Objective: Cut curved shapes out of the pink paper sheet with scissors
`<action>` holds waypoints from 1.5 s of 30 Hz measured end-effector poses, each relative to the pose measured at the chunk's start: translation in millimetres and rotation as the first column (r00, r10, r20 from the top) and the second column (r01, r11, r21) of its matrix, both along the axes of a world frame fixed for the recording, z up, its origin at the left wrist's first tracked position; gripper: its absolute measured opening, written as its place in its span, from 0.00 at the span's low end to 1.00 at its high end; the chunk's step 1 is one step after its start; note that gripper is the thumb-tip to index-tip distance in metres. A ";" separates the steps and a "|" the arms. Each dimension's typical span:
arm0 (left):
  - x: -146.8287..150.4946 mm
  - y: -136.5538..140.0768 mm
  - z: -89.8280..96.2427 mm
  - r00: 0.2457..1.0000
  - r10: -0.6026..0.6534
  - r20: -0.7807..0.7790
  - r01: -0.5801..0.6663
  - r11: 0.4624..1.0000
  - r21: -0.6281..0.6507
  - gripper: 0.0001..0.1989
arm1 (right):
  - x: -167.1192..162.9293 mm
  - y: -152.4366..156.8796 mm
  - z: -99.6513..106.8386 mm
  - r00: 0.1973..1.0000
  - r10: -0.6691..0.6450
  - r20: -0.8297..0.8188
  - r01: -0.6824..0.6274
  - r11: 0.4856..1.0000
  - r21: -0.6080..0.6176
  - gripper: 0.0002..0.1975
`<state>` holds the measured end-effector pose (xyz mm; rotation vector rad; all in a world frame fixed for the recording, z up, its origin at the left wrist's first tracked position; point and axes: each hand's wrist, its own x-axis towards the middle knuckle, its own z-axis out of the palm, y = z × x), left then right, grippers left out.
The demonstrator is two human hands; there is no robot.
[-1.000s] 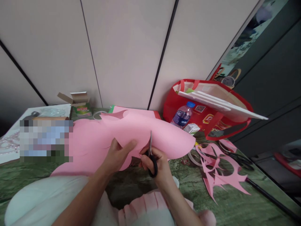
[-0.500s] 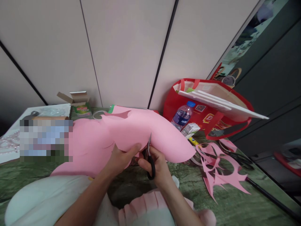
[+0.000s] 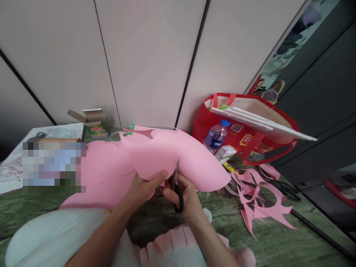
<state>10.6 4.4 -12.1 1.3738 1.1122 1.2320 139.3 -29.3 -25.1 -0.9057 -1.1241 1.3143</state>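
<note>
A large curled sheet of pink paper [image 3: 200, 159] spreads across the middle of the table. My left hand [image 3: 144, 187] pinches its near edge, thumb on top. In my right hand [image 3: 187, 194] is a pair of black-handled scissors [image 3: 178, 193], fingers wrapped around the handles. One metal blade lies over the paper just right of my left thumb; the other blade is mostly hidden. More pink paper [image 3: 102, 174] lies beneath and to the left of the sheet I hold.
A red bag [image 3: 200, 115] with white boards stands at the back right, a blue-capped bottle [image 3: 215, 135] before it. Pink paper scraps [image 3: 264, 211] and a dark rod [image 3: 319, 230] lie right. An open box [image 3: 96, 128] is back left; a plush toy [image 3: 52, 237] lies near me.
The paper's far left edge has dipped and flattened slightly, and its back edge has shifted a little. Both hands and the scissors stay in nearly the same place.
</note>
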 end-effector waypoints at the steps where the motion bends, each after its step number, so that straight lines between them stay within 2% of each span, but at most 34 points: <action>1: -0.2 -0.3 0.7 1.000 0.003 -0.004 -0.003 1.000 0.001 0.09 | 0.0 0.0 0.9 1.000 -0.002 0.009 0.001 1.000 0.005 0.17; 12: -1.4 1.5 -5.0 1.000 -0.012 -0.007 0.012 1.000 0.014 0.08 | -0.6 -0.5 1.5 0.998 -0.031 0.057 0.030 0.999 0.033 0.16; 19: -0.6 0.1 1.3 0.999 -0.042 -0.012 0.041 0.999 -0.013 0.07 | -0.6 -0.6 0.0 0.998 -0.025 0.051 0.022 0.998 0.057 0.14; 24: -0.4 -0.3 4.9 0.999 -0.020 -0.040 0.021 1.000 0.023 0.06 | -1.0 0.0 -0.1 1.000 -0.023 0.013 0.022 0.997 0.069 0.14; 36: -0.2 -3.7 4.4 0.998 -0.038 -0.051 0.038 0.999 0.003 0.08 | -0.6 -0.4 0.7 0.998 -0.047 0.046 0.046 0.999 0.026 0.17; 45: -1.8 -0.5 -0.8 0.999 -0.032 0.030 0.032 0.999 -0.001 0.08 | 0.2 -1.1 1.4 0.995 -0.052 0.087 0.051 0.998 0.022 0.17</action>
